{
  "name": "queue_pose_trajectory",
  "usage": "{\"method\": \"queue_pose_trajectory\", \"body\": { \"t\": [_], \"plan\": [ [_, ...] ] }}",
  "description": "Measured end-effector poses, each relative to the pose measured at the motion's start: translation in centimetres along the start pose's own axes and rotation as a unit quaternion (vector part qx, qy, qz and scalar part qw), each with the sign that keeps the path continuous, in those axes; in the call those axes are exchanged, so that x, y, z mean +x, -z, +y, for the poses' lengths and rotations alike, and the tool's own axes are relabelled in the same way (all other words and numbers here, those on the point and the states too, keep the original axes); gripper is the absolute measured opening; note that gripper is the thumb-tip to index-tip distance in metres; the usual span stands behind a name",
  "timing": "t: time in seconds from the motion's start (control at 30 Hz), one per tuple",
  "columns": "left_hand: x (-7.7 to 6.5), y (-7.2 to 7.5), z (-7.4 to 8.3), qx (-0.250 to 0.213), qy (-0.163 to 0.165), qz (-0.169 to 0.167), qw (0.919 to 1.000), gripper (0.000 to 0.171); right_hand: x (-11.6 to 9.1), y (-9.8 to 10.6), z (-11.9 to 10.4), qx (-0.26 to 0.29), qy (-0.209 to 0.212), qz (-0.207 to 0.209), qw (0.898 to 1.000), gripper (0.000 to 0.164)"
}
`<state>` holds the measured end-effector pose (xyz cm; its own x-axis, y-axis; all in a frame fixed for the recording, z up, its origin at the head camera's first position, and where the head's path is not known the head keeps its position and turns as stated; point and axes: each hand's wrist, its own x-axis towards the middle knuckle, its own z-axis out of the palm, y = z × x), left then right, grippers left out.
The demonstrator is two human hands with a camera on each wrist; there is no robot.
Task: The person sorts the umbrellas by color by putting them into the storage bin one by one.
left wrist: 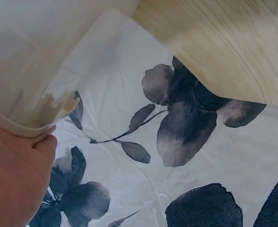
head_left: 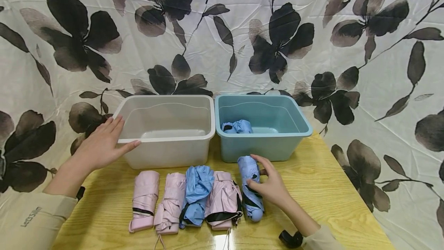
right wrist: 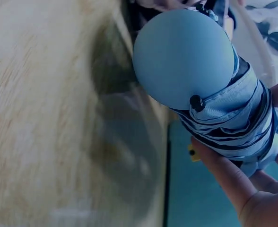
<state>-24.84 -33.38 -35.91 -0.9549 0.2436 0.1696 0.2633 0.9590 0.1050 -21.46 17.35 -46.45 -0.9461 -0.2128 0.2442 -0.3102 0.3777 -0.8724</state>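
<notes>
I saw the left hand [head_left: 104, 142] resting on the pale bin [head_left: 166, 153], fingers extended, thumb spread; the left wrist view cut off most of them. Rightward lay four folded umbrellas [head_left: 198, 188], then a blue umbrella [head_left: 250, 196], which the right hand [head_left: 272, 188] held between thumb and curled fingers. I judged this the grasping step, calling next for a secure lift; whether it touched the table [head_left: 329, 188], I couldn't tell. The blue bin's [head_left: 263, 147] front wall partly hid a blue bundle [head_left: 243, 126] inside.
</notes>
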Motion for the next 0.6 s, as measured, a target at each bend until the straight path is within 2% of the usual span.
{"method": "queue_pose_trajectory", "body": {
  "t": [0.33,0.6],
  "plan": [
    [0.1,-0.1,-0.1,0.005,-0.004,0.006,1.0000,0.105,-0.1,1.5,-2.4,0.046,0.096,0.047,0.993,0.075],
    [0.1,-0.1,-0.2,0.001,-0.001,0.003,1.0000,0.105,1.4,2.6,-4.6,0.084,0.174,0.088,0.977,0.079]
  ]
}}
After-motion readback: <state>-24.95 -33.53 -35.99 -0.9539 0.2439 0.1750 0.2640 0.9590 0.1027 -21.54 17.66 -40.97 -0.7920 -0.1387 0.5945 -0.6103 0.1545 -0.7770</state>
